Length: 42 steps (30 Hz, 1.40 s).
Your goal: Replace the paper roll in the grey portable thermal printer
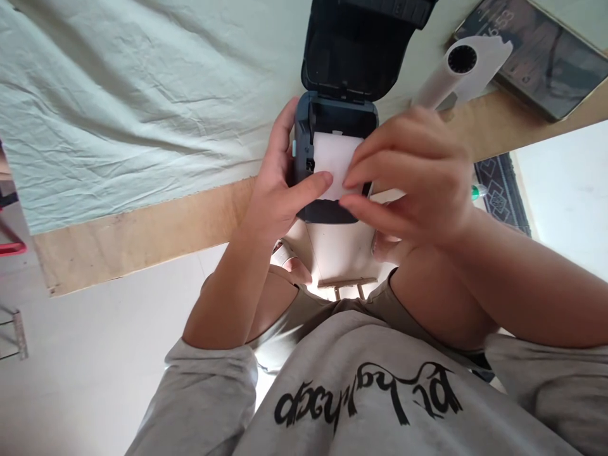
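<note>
At the edge of the pale wooden table (pixel 142 228), half over its rim, sits a small dark blue-grey plastic label printer (pixel 332 158) with its hinged lid (pixel 356 50) flipped open and a white paper roll (pixel 335 164) seated in the bay. Printer looks light, rigid, smooth-shelled, likely a bit slippery; best held by its side walls, not the open lid, whose hinge looks like the weak spot. Paper is thin, soft, tears and creases easily; take it by the loose front edge with fingertips only. Left hand (pixel 275 183) wraps the printer's left side, fingers behind, thumb laid across the front onto the paper, so it is grasping the body. Right hand (pixel 413 183) comes in from the right, wrist bent, fingers curled down, forefinger and thumb pinching the paper's right edge. Both forearms are raised, elbows low by the grey sweatshirt (pixel 380 392). Well apart, upper right, lie a spare white paper roll (pixel 460 69) and a dark tablet (pixel 541 57); wrinkled pale green cloth (pixel 118 95) covers the tabletop.
</note>
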### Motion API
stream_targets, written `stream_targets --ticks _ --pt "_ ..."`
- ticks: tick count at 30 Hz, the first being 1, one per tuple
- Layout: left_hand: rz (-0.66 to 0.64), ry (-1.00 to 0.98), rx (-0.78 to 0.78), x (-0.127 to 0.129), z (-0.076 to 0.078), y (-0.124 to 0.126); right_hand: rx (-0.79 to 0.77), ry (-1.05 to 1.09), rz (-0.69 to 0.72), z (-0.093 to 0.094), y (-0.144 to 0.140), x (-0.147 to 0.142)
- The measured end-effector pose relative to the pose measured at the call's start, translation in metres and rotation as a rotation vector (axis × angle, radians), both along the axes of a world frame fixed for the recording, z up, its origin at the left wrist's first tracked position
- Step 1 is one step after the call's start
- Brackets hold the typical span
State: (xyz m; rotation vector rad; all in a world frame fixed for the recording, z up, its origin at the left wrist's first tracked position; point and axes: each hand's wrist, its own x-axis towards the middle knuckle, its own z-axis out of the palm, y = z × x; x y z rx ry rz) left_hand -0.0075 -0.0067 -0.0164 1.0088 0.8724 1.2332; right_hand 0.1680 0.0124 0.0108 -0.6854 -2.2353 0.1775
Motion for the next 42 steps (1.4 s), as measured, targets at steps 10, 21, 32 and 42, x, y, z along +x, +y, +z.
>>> stream_targets --ticks 10,21,32,42 --pt "-0.022 0.07 0.013 -0.002 -0.003 0.001 -0.44 0.344 -0.186 0.011 0.009 0.01" --pt "0.015 0.015 0.009 0.004 0.007 -0.004 -0.789 0.091 0.037 -0.019 0.019 0.008" --pt "0.022 -0.056 -0.102 0.009 0.016 -0.003 -0.762 -0.012 -0.047 -0.013 0.02 0.005" --pt "0.026 -0.177 -0.221 0.005 0.006 0.001 -0.665 0.063 -0.003 -0.02 0.021 0.008"
